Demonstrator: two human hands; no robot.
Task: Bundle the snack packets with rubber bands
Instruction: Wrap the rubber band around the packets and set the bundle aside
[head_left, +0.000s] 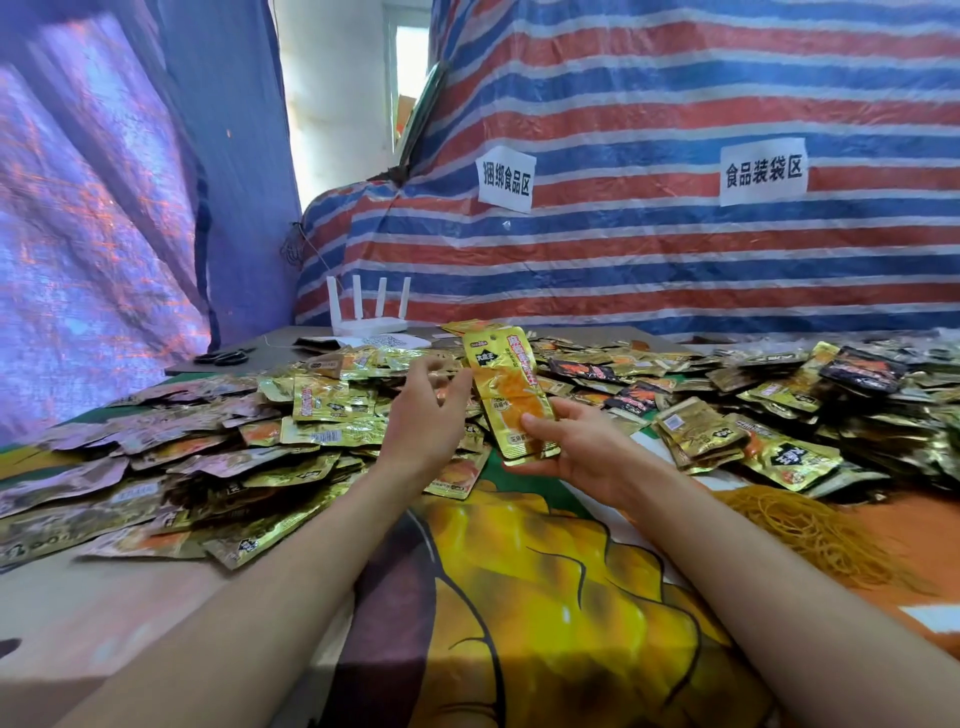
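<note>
gathering looks like the step in hand: the right hand (576, 447) pinches a thin stack of gold packets (511, 395) by its lower end, thumb on the front, holding it upright above the bench (130, 613). the left hand (423, 421) hovers just beside the stack, fingers loosely curled and blurred, nothing visible in them; whether its thumb touches the stack i cannot tell. no band is on the stack yet. the next move likely calls for squaring the edges, then reaching to the rubber bands (810, 530), a tangled yellow pile near the right forearm, and stretching one round the slick foil without it sliding. counted: two hands, one held stack of a few packets, one pile of bands, loose packets (311, 400) heaped past counting, one router (366, 317) with four antennas, one pair of scissors (223, 357), two paper signs (505, 177).
</note>
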